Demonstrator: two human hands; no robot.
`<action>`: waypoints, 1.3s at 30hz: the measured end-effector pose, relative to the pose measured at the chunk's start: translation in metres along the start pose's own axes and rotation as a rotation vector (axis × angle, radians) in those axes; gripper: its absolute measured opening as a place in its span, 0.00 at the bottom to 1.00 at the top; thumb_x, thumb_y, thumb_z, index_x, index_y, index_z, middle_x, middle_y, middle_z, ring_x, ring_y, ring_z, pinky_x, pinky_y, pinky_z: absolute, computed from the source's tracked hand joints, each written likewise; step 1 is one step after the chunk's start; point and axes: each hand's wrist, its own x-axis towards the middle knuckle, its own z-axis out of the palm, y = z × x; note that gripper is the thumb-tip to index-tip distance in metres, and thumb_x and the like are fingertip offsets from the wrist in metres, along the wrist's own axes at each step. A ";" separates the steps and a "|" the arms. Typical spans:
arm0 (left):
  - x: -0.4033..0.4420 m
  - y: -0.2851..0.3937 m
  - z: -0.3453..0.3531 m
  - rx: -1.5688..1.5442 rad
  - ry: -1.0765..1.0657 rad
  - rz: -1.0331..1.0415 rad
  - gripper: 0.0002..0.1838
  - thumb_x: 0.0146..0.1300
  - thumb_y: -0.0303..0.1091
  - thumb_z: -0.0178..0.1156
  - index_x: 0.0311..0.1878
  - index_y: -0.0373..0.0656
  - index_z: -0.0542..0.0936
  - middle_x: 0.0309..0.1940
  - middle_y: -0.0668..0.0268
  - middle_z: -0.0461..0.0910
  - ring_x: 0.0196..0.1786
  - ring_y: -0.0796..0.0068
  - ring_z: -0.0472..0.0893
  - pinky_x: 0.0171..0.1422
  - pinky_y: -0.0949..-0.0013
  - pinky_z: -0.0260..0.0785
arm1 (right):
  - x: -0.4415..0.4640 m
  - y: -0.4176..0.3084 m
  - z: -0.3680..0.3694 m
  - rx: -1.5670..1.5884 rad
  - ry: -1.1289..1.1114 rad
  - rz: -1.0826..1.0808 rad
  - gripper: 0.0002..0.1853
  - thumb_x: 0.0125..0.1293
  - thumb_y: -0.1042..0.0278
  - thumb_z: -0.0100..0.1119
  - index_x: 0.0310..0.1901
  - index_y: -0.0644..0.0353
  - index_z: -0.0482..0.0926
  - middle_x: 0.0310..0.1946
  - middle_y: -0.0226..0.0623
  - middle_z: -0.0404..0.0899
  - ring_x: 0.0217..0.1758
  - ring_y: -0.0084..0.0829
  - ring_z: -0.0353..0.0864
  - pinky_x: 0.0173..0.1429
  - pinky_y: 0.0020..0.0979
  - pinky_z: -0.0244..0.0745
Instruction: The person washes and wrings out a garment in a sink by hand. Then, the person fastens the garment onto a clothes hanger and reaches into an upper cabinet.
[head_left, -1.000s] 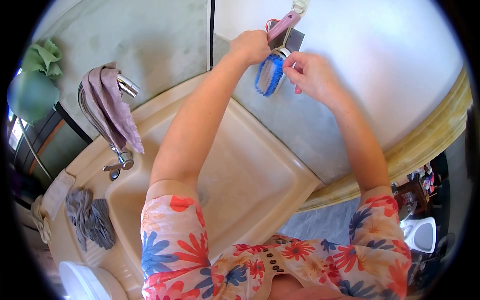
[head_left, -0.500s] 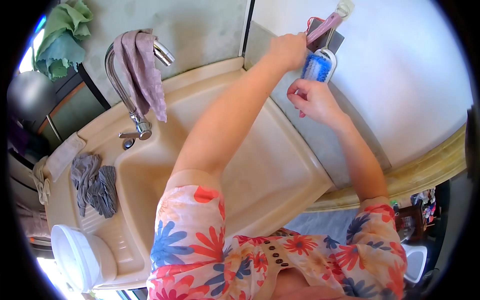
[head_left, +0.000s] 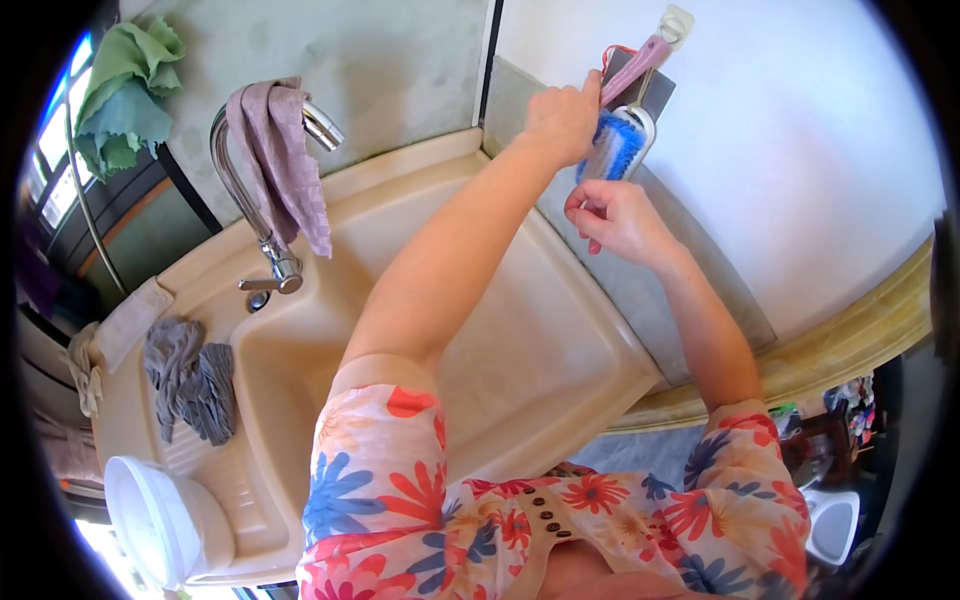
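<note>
My left hand is closed at the lower end of a pink-handled tool, which slants down from a wall hook; the tool's head is hidden behind the hand. Beside these fingers hangs a white brush with blue and white bristles, its bristles facing my hands. Just below the brush is my right hand, fingers curled and thumb pressed against them. Whatever it may pinch is too small to make out. A dark grey flat piece and a red loop hang behind the handle.
Below my arms lies a beige sink. A mauve cloth drapes over the chrome faucet. Grey rags rest on the drainboard, near a white bucket. Green cloth hangs at upper left.
The view has shifted slightly, so the sink sits lower. The brush tilts a little more between my hands. Both hands stay in nearly the same place by the wall.
</note>
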 end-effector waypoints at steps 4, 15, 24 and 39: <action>-0.005 0.000 0.007 0.043 0.018 -0.005 0.51 0.38 0.35 0.67 0.66 0.48 0.48 0.38 0.56 0.75 0.43 0.57 0.76 0.41 0.60 0.72 | -0.004 -0.003 0.007 0.034 -0.018 0.017 0.04 0.58 0.74 0.52 0.31 0.66 0.74 0.19 0.30 0.74 0.18 0.18 0.74 0.24 0.21 0.69; -0.041 -0.008 -0.003 -0.184 0.034 -0.032 0.55 0.36 0.43 0.71 0.67 0.46 0.48 0.49 0.53 0.70 0.52 0.55 0.71 0.53 0.59 0.67 | -0.006 0.002 0.016 0.067 -0.020 -0.021 0.04 0.59 0.72 0.51 0.31 0.63 0.74 0.18 0.33 0.75 0.17 0.22 0.76 0.22 0.24 0.70; -0.225 -0.081 -0.056 -0.270 -0.539 -0.228 0.25 0.47 0.44 0.63 0.50 0.46 0.75 0.47 0.55 0.75 0.52 0.56 0.72 0.56 0.60 0.64 | -0.015 0.031 0.092 0.258 -0.388 0.138 0.03 0.60 0.77 0.50 0.32 0.65 0.73 0.19 0.30 0.72 0.18 0.18 0.71 0.19 0.21 0.70; -0.522 -0.364 -0.121 0.531 -0.024 -1.422 0.29 0.41 0.41 0.66 0.52 0.58 0.74 0.49 0.55 0.75 0.53 0.57 0.74 0.60 0.54 0.61 | 0.000 0.031 0.199 0.172 -0.789 0.208 0.06 0.62 0.70 0.52 0.33 0.63 0.73 0.19 0.30 0.74 0.18 0.19 0.74 0.20 0.21 0.70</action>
